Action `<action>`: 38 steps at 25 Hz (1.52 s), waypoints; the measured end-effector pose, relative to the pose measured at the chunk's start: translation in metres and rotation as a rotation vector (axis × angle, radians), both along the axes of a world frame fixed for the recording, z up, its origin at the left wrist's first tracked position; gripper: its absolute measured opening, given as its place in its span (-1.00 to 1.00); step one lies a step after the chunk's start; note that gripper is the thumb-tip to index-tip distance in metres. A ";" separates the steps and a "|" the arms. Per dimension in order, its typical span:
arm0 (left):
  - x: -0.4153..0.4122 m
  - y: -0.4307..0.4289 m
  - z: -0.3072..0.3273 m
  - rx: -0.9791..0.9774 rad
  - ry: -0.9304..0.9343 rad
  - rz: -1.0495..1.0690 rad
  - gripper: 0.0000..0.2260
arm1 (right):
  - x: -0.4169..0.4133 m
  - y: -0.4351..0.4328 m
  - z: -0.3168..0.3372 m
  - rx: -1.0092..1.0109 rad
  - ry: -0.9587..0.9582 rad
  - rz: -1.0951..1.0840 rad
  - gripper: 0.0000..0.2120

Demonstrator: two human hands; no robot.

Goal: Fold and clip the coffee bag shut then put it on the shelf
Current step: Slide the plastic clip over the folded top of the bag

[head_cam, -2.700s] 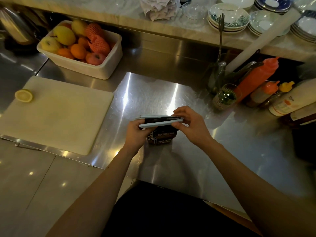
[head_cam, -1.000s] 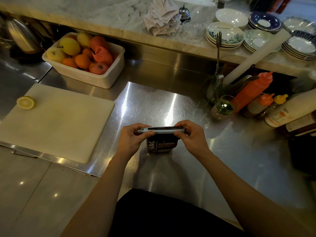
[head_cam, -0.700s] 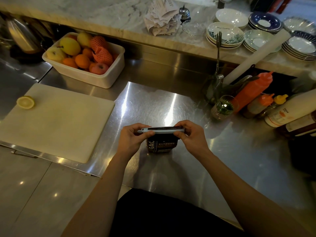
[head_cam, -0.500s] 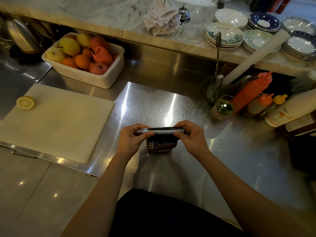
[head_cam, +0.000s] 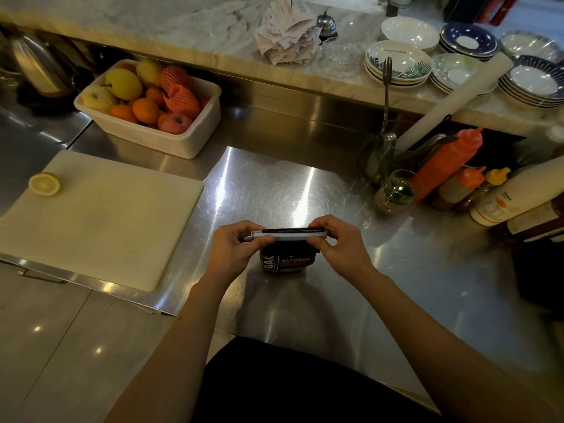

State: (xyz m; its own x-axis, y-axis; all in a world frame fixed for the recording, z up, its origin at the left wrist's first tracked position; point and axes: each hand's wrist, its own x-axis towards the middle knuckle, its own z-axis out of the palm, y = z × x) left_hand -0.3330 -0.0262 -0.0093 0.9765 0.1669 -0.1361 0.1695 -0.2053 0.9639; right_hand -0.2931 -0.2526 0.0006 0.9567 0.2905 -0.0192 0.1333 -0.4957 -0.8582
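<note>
A dark brown coffee bag (head_cam: 287, 262) with white lettering stands upright on the steel counter (head_cam: 274, 190) in front of me. A long pale sealing clip (head_cam: 290, 236) lies closed across its folded top. My left hand (head_cam: 235, 250) pinches the clip's left end. My right hand (head_cam: 338, 242) pinches its right end, fingers over the top and thumb below. The fold itself is mostly hidden under the clip and my fingers.
A white cutting board (head_cam: 100, 215) with a lemon half (head_cam: 45, 184) lies to the left. Behind it stands a tub of fruit (head_cam: 152, 117). Sauce bottles (head_cam: 448, 163) and a glass (head_cam: 395, 193) crowd the right. Stacked plates (head_cam: 396, 64) sit on the marble ledge (head_cam: 183, 41).
The two bars of the clip were apart 2.7 s ago and are now pressed together along the bag's top. Over the last second both hands have stayed still.
</note>
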 end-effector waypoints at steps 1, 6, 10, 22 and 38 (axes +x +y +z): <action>-0.001 0.000 0.001 0.014 0.001 -0.012 -0.91 | 0.002 -0.002 0.004 -0.088 -0.042 0.071 -0.82; 0.001 -0.002 0.006 0.120 -0.046 -0.059 -0.91 | 0.013 0.034 0.029 -0.575 -0.290 0.435 -0.76; 0.004 0.009 0.012 0.254 -0.067 -0.126 -0.91 | 0.018 0.055 0.033 -0.654 -0.293 0.548 -0.75; 0.006 0.006 0.027 0.521 -0.130 -0.262 -0.87 | 0.016 0.050 0.027 -0.590 -0.224 0.498 -0.81; 0.016 0.013 0.020 0.501 -0.168 -0.277 -0.88 | 0.030 0.013 0.023 -0.538 -0.151 0.454 -0.77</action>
